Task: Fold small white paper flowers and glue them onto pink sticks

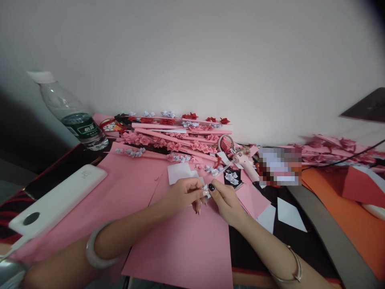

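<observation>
Between my two hands is a small folded white paper flower (206,192), mostly covered by the fingers. My left hand (188,195) pinches it from the left with thumb and forefinger, the other fingers curled loosely. From the right, my right hand (224,200) closes on it, its thumb pressed near the top. Both hands hover over a sheet of pink paper (183,245). Just beyond them lie white paper squares (179,172) and a finished-looking white paper flower (231,178). A pink glue gun (246,163) rests behind my right hand.
Pink paper stems with red, pink and white flowers (180,138) are heaped along the wall. At left stand a water bottle (76,116) and a long white device (60,196). To the right are orange paper (339,208), a grey strip (319,224) and white paper (291,214).
</observation>
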Demonstrator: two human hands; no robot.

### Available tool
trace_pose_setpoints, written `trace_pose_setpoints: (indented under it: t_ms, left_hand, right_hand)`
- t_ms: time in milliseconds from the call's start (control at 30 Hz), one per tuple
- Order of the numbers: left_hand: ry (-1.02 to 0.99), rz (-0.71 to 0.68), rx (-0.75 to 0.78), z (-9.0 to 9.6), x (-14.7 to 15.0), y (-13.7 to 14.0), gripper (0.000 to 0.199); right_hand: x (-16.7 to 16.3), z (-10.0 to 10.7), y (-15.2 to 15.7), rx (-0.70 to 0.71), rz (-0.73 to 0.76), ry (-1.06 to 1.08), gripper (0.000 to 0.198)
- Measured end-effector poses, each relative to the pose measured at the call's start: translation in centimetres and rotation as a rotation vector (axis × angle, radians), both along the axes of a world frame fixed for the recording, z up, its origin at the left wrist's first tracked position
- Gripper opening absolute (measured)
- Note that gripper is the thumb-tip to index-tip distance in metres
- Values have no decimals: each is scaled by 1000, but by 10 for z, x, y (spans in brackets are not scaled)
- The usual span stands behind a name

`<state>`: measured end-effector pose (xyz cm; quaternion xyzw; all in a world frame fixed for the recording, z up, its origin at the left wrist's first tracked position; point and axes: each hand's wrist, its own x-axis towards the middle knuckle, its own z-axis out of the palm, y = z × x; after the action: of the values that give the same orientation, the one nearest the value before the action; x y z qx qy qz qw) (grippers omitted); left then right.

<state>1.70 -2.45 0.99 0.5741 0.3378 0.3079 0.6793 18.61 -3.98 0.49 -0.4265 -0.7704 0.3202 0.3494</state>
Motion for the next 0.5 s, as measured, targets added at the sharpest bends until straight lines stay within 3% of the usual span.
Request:
trace_pose_setpoints:
  t_ms: [167, 300, 400, 500]
  left_hand:
    - [253, 101, 333, 7, -6, 1, 18]
    - [385, 149, 607, 7, -12, 6, 23]
    - [405, 148, 738, 2, -16, 8, 23]
    - [393, 153, 771, -1, -17, 8, 24]
  right_hand:
    - [0, 1, 2, -58, -55, -3, 31]
    - [-2, 1, 4, -236, -41, 118, 31]
    - [-4, 1, 5, -398, 33, 271, 30]
    - [-5, 4, 6, -486, 83, 371, 31]
